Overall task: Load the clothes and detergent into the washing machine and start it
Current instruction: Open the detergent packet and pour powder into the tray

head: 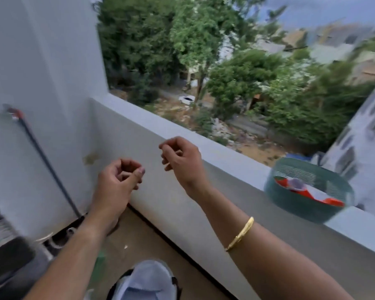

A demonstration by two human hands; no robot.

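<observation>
My left hand (119, 176) and my right hand (180, 156) hover in front of a grey balcony parapet (178, 198), fingers loosely curled, nothing held in either. A green mesh basket (307, 187) stands on the ledge at the right, an arm's length from my right hand. Inside it lies a red and white packet (305, 190), possibly detergent. Pale blue cloth (145, 280) fills a dark-rimmed container at the bottom centre, below my forearms. A dark and grey appliance edge (7, 245) shows at the far left; the frame is blurred and I cannot tell what it is.
A dark mop or broom handle (46, 163) leans against the white wall on the left. The brown floor (139, 230) runs along the parapet's base. Beyond the ledge is an open drop to trees and buildings. A white wall corner rises behind the basket.
</observation>
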